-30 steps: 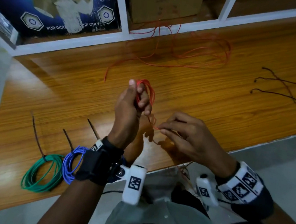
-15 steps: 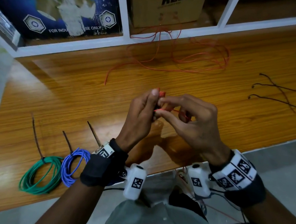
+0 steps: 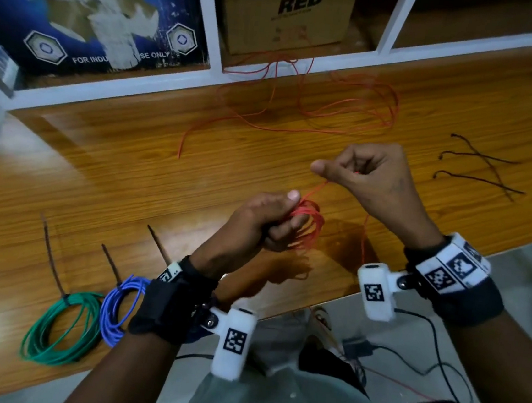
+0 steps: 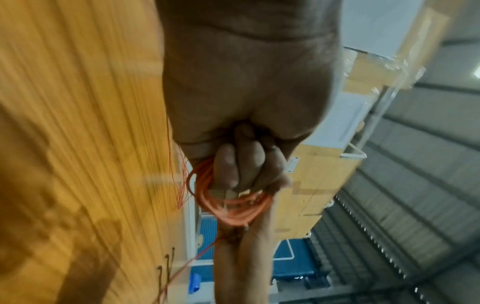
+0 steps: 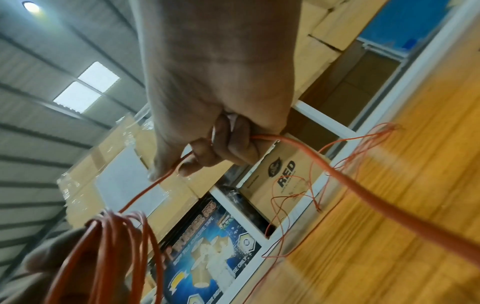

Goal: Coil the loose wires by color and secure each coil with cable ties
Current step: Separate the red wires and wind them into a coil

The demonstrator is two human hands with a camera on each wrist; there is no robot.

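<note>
Green coil (image 3: 59, 327) and blue coil (image 3: 120, 307) lie tied. Left hand (image 3: 257, 221) grips the red coil (image 3: 307, 228); right hand (image 3: 369, 176), together with it a moment ago, now pulls red wire (image 3: 317, 188) away, clenched round it, for another loop.

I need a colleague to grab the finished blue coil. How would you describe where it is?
On the wooden table, look at the near edge by the person's left wrist. Two tied coils lie side by side there; the blue coil is the smaller, on the right of the green coil.
</note>
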